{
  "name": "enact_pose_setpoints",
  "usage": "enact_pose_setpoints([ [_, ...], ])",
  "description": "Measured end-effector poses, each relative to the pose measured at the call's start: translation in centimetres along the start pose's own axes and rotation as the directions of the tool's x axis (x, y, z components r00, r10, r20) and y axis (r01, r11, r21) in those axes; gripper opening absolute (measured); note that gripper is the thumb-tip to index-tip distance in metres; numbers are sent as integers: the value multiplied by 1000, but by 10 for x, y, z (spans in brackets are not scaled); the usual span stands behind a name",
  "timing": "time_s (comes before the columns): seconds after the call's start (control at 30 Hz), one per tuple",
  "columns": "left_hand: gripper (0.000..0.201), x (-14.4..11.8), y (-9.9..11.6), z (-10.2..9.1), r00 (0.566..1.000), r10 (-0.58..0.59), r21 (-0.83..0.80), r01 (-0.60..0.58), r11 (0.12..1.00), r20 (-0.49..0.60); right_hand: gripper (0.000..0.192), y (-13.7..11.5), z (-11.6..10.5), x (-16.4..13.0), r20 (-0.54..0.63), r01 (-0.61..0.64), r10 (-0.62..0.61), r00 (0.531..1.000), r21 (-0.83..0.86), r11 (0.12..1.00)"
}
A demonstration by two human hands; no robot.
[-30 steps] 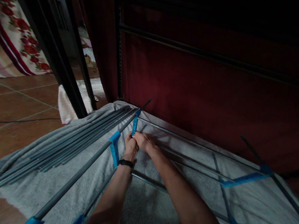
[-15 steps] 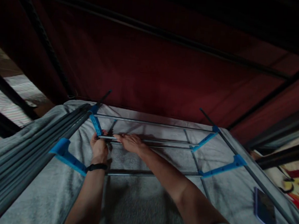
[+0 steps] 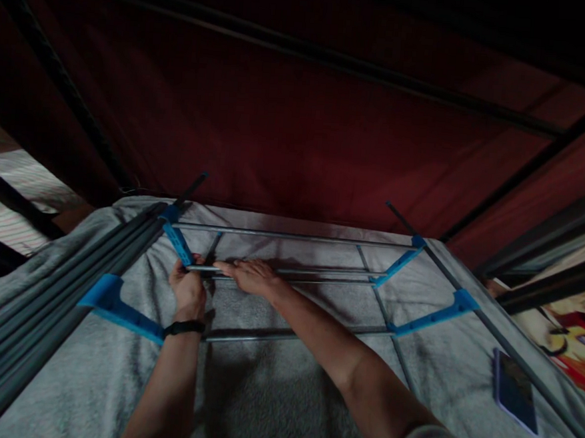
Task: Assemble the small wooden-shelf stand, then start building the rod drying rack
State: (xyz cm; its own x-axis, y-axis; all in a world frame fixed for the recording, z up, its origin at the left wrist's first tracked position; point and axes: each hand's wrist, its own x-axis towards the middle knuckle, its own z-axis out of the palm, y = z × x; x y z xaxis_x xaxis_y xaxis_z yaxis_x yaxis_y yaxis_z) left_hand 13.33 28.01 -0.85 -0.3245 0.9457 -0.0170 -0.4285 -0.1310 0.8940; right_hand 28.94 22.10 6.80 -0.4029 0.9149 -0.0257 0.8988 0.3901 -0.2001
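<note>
I see a thin grey metal rod (image 3: pixel 289 273) lying level and crosswise over a grey fleece blanket (image 3: pixel 285 392), its left end meeting a slanted blue plastic connector bracket (image 3: pixel 179 244). Its far end reaches a matching blue plastic bracket on the right (image 3: pixel 394 266). Both brackets sit on long grey side rails.
</note>
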Motion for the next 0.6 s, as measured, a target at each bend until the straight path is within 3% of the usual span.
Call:
enact_pose_setpoints([
  [0.13, 17, -2, 2, -1, 988, 148, 144, -140, 980, -41, 44, -1, 4, -1, -6, 30, -30, 1000, -23, 999],
  [0.5, 16, -5, 5, -4, 992, 129, 210, -124, 970, -13, 45, -10, -4, -6, 70, -27, 31, 997, -60, 998],
  [0.6, 20, -4, 2, -10, 989, 149, 308, -148, 940, 22, 45, -13, -3, -8, 95, -61, 70, 993, -88, 994],
])
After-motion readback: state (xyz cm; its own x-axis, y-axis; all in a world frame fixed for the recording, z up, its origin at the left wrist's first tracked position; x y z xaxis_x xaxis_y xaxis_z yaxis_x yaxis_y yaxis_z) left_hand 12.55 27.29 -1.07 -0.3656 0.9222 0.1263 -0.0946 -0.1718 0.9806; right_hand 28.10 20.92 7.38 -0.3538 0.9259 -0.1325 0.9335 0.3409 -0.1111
